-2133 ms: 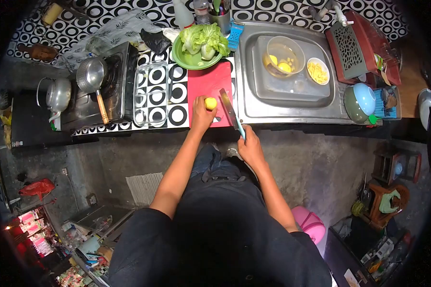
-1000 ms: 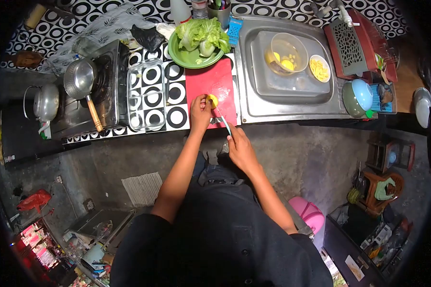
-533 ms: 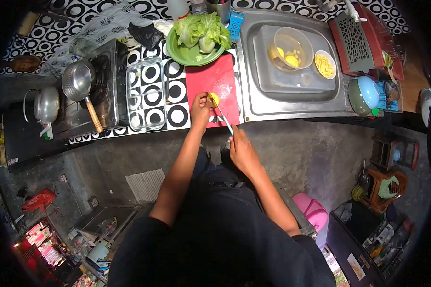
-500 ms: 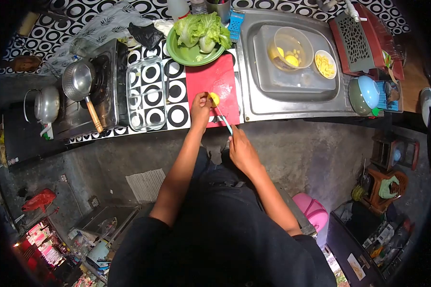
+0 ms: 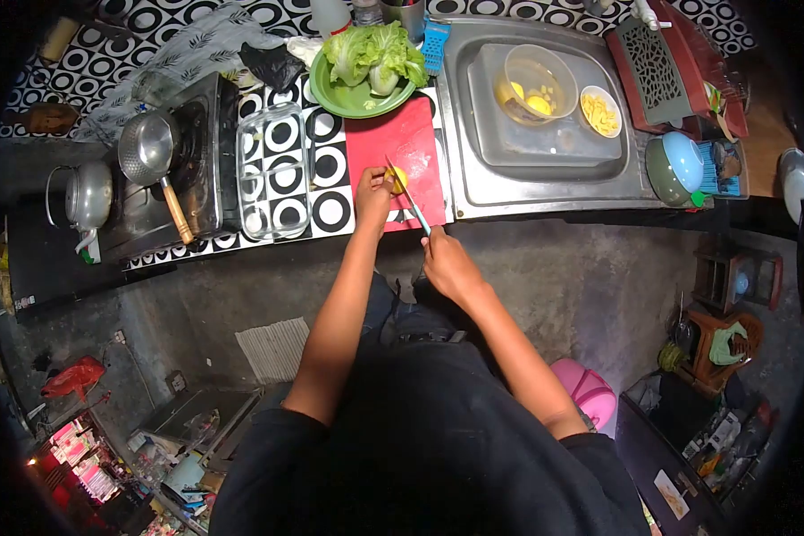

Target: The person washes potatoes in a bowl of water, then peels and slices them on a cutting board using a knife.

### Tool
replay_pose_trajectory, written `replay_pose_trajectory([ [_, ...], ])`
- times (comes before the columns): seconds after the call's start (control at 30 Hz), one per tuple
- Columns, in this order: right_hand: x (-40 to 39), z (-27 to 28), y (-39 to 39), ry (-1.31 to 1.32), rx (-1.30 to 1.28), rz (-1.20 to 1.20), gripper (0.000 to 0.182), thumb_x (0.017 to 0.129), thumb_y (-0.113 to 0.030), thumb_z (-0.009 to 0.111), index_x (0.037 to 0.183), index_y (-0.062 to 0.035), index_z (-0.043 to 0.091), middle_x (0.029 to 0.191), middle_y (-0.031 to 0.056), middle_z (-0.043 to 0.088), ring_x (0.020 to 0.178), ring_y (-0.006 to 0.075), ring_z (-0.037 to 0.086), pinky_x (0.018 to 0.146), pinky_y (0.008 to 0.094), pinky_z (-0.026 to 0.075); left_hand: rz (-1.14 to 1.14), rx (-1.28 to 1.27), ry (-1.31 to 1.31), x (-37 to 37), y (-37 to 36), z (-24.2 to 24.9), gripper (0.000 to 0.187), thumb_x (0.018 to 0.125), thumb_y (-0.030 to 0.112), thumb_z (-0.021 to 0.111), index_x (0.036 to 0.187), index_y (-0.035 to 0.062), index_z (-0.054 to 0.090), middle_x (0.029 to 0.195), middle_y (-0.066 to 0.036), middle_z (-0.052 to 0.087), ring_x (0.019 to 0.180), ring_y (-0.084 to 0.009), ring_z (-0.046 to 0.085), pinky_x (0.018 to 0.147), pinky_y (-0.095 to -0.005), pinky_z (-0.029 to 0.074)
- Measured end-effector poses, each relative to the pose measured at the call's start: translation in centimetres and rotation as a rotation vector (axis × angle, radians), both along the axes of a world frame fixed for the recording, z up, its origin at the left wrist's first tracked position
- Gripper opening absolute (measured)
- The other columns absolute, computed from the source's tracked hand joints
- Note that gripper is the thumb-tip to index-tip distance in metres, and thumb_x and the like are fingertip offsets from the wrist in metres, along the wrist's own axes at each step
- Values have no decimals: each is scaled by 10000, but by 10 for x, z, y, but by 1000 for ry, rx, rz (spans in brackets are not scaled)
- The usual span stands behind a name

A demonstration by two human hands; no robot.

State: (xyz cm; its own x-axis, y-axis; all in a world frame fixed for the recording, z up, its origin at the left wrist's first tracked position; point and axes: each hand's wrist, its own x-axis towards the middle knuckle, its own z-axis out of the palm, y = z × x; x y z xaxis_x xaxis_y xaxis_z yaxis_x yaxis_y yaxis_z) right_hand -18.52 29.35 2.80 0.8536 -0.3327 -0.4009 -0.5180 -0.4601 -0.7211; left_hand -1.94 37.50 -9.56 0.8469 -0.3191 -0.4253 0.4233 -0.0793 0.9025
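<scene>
On a red cutting board (image 5: pixel 417 134) lies a yellow peeled potato (image 5: pixel 399 187), held at its left side by the curled fingers of my left hand (image 5: pixel 372 195). My right hand (image 5: pixel 451 265) is closed around the light blue handle of a knife (image 5: pixel 414 205). The blade slants up and left across the potato, its tip beyond the far side, close to my left fingertips. Whether the edge has entered the potato cannot be made out.
A green bowl of lettuce (image 5: pixel 364 103) stands behind the board, and a glass dish (image 5: pixel 273 174) to its left. Rightward, the sink (image 5: pixel 460 116) has a clear bowl (image 5: pixel 540 85) with yellow potatoes and a small bowl of cut pieces (image 5: pixel 601 113). A saucepan (image 5: pixel 146 147) sits on the stove.
The knife has swung up, and its blade now crosses over the potato instead of pointing at its near side. My left hand still holds the potato. The view has shifted slightly.
</scene>
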Motion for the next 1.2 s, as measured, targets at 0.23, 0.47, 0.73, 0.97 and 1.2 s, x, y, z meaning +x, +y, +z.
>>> replay_pose_trajectory([
  [0.23, 5, -4, 1, 15, -18, 18, 261, 1018, -153, 464, 968, 103, 480, 841, 364, 636, 853, 545, 619, 767, 591, 477, 9, 49, -5, 3, -4, -6, 173, 938, 32, 586, 1107, -4, 601, 962, -101, 654, 878, -168, 637, 797, -282, 493],
  [0.47, 10, -7, 8, 68, -35, -2, 268, 1022, -165, 454, 985, 101, 474, 856, 368, 639, 880, 547, 622, 784, 593, 485, -34, 84, -19, 5, -6, -4, 183, 951, 10, 538, 1131, -2, 569, 981, -110, 653, 844, -173, 655, 762, -304, 525],
  [0.73, 12, -6, 10, 66, -43, -46, 263, 1025, -192, 482, 984, 67, 457, 840, 364, 622, 869, 556, 598, 757, 600, 448, -47, 95, -33, 8, -4, -7, 175, 918, 16, 572, 1092, 13, 591, 938, -88, 657, 841, -166, 642, 757, -297, 510],
  [0.97, 13, 9, 9, 123, -82, -50, 310, 1029, -209, 470, 1099, 89, 516, 909, 342, 656, 883, 526, 631, 763, 585, 500, -125, 138, -35, 8, -2, -3, 252, 923, 29, 505, 1172, 25, 541, 996, -90, 635, 869, -173, 647, 747, -308, 516],
  [1.2, 8, 19, 14, -69, -311, 42, 682, 843, 12, 556, 1489, 57, 339, 978, 283, 630, 893, 475, 642, 758, 526, 525, -138, 144, -23, 11, 0, -9, 273, 963, 180, 622, 1188, 48, 541, 1054, -102, 636, 879, -177, 643, 732, -303, 506],
])
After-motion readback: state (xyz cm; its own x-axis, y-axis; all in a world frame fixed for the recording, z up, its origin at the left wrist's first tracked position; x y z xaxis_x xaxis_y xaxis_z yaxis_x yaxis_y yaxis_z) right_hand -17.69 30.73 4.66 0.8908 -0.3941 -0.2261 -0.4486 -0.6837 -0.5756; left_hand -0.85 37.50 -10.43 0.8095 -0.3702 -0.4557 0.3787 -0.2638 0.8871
